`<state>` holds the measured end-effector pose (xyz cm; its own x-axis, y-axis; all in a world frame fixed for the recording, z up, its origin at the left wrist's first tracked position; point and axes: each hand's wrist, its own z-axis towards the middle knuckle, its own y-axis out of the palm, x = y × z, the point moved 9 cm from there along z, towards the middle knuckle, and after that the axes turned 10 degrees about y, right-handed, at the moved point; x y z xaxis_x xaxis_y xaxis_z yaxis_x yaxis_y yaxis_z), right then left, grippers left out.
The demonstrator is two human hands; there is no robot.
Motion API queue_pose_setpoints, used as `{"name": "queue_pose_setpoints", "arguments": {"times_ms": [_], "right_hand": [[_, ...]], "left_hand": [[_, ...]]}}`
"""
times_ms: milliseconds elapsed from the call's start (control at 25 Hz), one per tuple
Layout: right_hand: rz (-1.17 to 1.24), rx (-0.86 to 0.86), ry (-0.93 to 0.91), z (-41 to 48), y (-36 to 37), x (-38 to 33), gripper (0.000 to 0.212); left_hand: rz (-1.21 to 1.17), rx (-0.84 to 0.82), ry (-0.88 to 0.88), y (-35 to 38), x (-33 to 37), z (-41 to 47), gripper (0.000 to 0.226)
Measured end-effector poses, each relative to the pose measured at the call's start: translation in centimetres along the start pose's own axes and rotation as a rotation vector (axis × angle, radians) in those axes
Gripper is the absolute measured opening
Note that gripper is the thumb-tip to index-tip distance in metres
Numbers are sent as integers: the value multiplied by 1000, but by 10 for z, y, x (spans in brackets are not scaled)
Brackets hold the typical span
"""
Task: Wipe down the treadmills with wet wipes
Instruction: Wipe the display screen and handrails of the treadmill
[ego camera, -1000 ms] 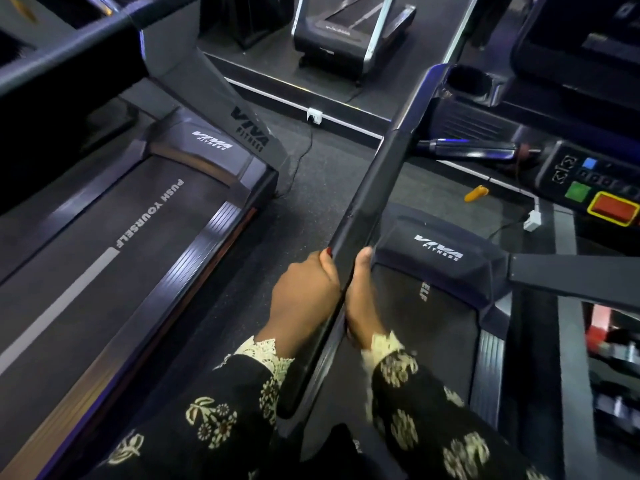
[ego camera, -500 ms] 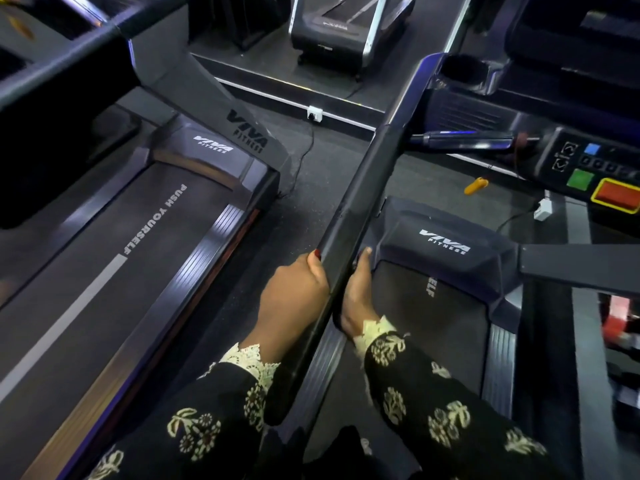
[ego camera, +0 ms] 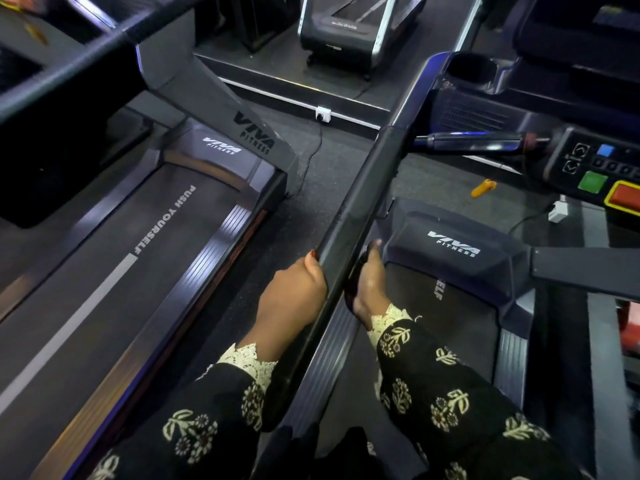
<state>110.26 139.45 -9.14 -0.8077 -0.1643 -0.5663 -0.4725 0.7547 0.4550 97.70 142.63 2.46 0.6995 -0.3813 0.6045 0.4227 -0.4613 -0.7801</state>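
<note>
The black left handrail (ego camera: 360,202) of the right-hand treadmill (ego camera: 453,244) runs diagonally through the middle of the head view. My left hand (ego camera: 294,292) grips the rail from its left side, fingertips curled over the top edge. My right hand (ego camera: 369,282) grips it from the right at the same height, thumb up against the rail. Something dark sits between my right palm and the rail; I cannot tell what it is. No wet wipe shows.
A second treadmill (ego camera: 145,244) marked "PUSH YOURSELF" lies to the left across a strip of dark floor. The console (ego camera: 606,168) with coloured buttons and a cup holder (ego camera: 471,69) is at upper right. An orange clip (ego camera: 483,188) lies on the floor. Another treadmill (ego camera: 346,29) stands at the back.
Both hands keep their hold at about the same spot on the handrail. The view has shifted slightly.
</note>
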Motion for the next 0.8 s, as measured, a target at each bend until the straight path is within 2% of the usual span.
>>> {"name": "queue_pose_setpoints", "arguments": {"times_ms": [40, 120, 240, 320, 400, 480, 640, 800], "right_hand": [[-69, 46, -57, -6, -2, 3, 74], [-217, 113, -139, -18, -11, 21, 91], [-300, 53, -261, -16, -7, 14, 100], [-312, 50, -343, -13, 9, -26, 95], [-372, 45, -486, -20, 28, -64, 75], [-503, 24, -601, -52, 42, -68, 58], [-917, -115, -934, -102, 40, -44, 63], [-1293, 10, -1031, -65, 52, -106, 56]], "left_hand": [[5, 12, -18, 1, -1, 1, 46], [26, 59, -47, 0, -1, 3, 50], [66, 110, -49, -2, 6, 12, 53], [75, 120, -43, -3, 11, 19, 53], [77, 121, -44, -4, 14, 24, 49], [73, 129, -49, -4, 15, 25, 47], [22, 156, -29, -4, 16, 23, 47], [-27, 153, -30, -8, 17, 23, 51]]}}
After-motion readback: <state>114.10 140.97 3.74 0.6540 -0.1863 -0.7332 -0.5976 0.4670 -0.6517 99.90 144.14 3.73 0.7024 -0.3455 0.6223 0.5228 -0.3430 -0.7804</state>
